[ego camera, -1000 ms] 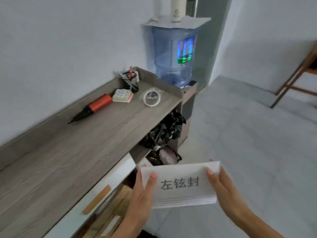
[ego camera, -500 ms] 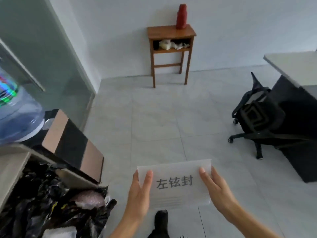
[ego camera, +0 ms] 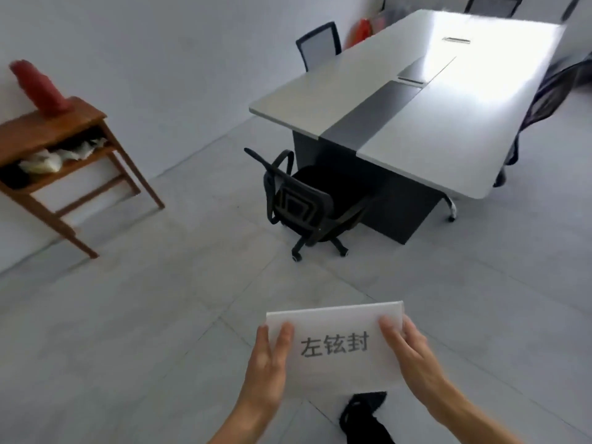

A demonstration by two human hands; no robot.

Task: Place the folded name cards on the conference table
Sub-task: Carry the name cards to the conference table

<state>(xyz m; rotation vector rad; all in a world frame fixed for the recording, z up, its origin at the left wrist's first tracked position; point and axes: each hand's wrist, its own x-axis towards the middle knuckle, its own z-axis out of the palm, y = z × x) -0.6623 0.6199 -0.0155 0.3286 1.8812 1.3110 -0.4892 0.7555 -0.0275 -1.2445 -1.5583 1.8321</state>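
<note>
A stack of white folded name cards (ego camera: 336,347), the top one printed with three dark characters, is held low in the middle of the view above the floor. My left hand (ego camera: 267,363) grips its left edge, thumb on top. My right hand (ego camera: 408,350) grips its right edge the same way. The long white conference table (ego camera: 480,100) with a grey centre strip stands ahead to the upper right, several steps away.
A black office chair (ego camera: 307,203) stands at the table's near end, with other chairs (ego camera: 317,43) along its sides. A wooden side table (ego camera: 61,149) carrying a red bottle (ego camera: 38,88) stands against the left wall. Grey tiled floor lies between. My dark shoe (ego camera: 365,415) shows below the cards.
The view has swung right from the wooden counter and water bottle, past the side table, to the conference table. Both hands keep the same grip on the cards.
</note>
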